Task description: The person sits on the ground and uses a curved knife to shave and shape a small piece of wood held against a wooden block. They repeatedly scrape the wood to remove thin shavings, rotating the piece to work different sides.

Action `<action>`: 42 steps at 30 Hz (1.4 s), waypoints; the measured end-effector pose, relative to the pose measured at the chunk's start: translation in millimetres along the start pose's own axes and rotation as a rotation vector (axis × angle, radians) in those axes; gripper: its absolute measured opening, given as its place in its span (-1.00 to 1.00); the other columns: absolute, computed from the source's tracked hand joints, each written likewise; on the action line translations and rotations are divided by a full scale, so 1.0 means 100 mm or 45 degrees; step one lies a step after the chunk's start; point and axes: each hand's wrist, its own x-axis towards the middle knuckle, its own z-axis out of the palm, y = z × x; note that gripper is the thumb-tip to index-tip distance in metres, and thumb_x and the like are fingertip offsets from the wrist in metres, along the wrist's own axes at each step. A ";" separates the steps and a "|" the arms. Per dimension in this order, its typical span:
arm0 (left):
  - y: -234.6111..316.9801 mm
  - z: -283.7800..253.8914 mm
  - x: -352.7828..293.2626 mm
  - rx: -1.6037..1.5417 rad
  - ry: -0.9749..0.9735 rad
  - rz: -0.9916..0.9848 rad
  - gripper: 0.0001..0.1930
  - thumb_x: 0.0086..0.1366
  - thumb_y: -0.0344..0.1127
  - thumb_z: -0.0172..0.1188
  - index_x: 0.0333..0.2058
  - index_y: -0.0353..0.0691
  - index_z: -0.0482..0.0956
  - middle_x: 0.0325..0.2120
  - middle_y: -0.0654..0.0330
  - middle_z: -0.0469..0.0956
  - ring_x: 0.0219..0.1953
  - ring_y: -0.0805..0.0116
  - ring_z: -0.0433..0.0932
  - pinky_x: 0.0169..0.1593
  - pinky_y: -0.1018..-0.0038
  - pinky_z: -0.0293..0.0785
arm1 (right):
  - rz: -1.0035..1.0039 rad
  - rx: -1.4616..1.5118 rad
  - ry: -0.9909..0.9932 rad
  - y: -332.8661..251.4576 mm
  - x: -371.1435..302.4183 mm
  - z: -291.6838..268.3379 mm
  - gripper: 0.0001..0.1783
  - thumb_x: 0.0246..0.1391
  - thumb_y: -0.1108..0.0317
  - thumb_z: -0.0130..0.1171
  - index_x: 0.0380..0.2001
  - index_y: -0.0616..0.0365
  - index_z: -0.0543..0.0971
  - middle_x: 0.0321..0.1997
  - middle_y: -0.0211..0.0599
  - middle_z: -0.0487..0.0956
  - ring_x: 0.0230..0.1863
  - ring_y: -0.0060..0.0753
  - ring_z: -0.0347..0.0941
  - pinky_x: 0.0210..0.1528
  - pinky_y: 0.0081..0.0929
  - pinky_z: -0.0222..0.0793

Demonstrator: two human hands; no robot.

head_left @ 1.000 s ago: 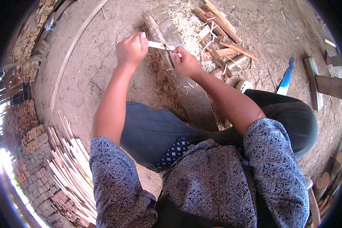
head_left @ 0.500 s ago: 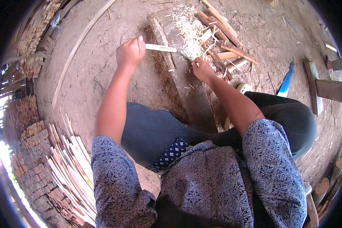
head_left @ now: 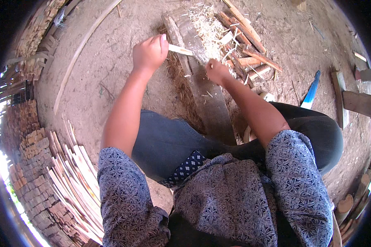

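Note:
My left hand [head_left: 149,52] is closed around one end of a short pale wooden stick [head_left: 180,50], which points right over a long grey plank [head_left: 212,108] on the dirt floor. My right hand [head_left: 217,71] is clenched just right of the stick's free end, on what looks like a knife. Its blade reaches toward the stick and is hard to make out. Pale shavings [head_left: 210,29] lie heaped on the far end of the plank.
Split wood offcuts [head_left: 251,57] lie right of the shavings. A blue-handled tool [head_left: 311,93] and boards [head_left: 358,102] are at the right. Stacks of thin wooden slats [head_left: 72,175] fill the lower left. A long thin strip [head_left: 81,46] lies on the dirt.
My right hand has drawn away from my left hand, to the right and toward me, leaving more of the stick bare. My left hand has hardly moved.

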 end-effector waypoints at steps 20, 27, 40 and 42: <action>0.02 -0.01 0.01 -0.003 -0.007 0.018 -0.64 0.45 -0.17 -0.03 -0.47 -0.21 0.59 -0.59 0.03 0.58 -0.53 -0.06 0.58 -0.42 0.12 0.53 | -0.088 0.418 0.152 -0.69 -0.03 -0.10 -0.61 0.36 0.03 0.02 -0.03 0.13 0.48 -0.26 0.11 0.64 -0.27 0.01 0.61 -0.13 -0.14 0.50; 0.11 0.07 0.15 -0.013 -0.012 0.037 -0.62 0.46 -0.15 -0.05 -0.45 -0.22 0.59 -0.57 0.02 0.58 -0.51 -0.09 0.58 -0.41 0.09 0.52 | -0.180 0.010 0.184 0.33 0.16 0.19 -0.61 0.37 0.03 0.03 -0.03 0.14 0.47 -0.46 -0.12 0.63 -0.47 -0.18 0.57 -0.31 -0.18 0.51; -0.02 0.03 0.06 -0.094 0.008 -0.022 -0.64 0.47 -0.14 -0.04 -0.42 -0.22 0.59 -0.55 0.01 0.58 -0.50 -0.10 0.57 -0.40 0.09 0.51 | 0.044 0.404 -0.058 -0.37 0.10 0.05 -0.64 0.39 0.08 -0.01 -0.07 0.19 0.46 -0.51 -0.10 0.59 -0.55 -0.32 0.59 -0.47 -0.27 0.53; -0.01 0.03 0.04 -0.069 0.026 0.043 -0.65 0.46 -0.15 -0.03 -0.41 -0.21 0.60 -0.56 0.03 0.58 -0.51 -0.06 0.58 -0.41 0.11 0.51 | 0.004 0.292 -0.106 -0.59 0.06 -0.07 -0.70 0.37 0.15 0.01 -0.09 0.18 0.46 -0.52 -0.03 0.59 -0.49 -0.14 0.63 -0.45 -0.20 0.55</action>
